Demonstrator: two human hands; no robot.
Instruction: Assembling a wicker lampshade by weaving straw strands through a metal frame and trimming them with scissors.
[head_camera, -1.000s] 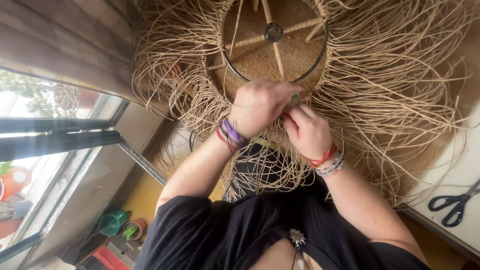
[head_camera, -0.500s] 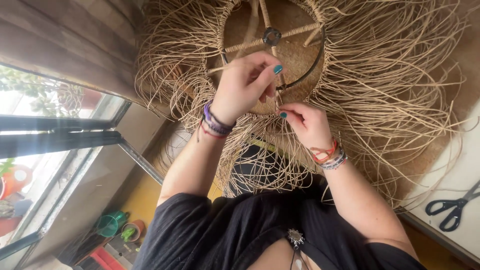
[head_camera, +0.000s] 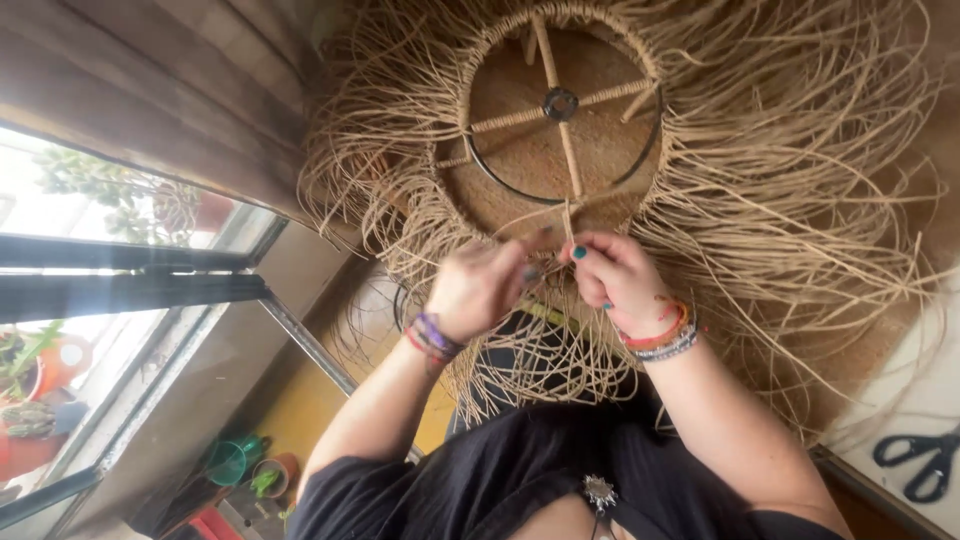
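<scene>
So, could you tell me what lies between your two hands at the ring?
In the head view, a thin tan raffia strand rises between the left hand and right hand, over the round metal ring.

hands (head_camera: 550, 285) knotting raffia strand (head_camera: 567, 222)

No pkgs, labels, signs or screens visible anywhere in view.

The left hand (head_camera: 480, 288) wears purple and red bracelets at the wrist. The right hand (head_camera: 615, 275) has teal-painted nails and red, orange and beaded bracelets. A black short-sleeved top carries 1 small silver star-shaped pendant.
</scene>
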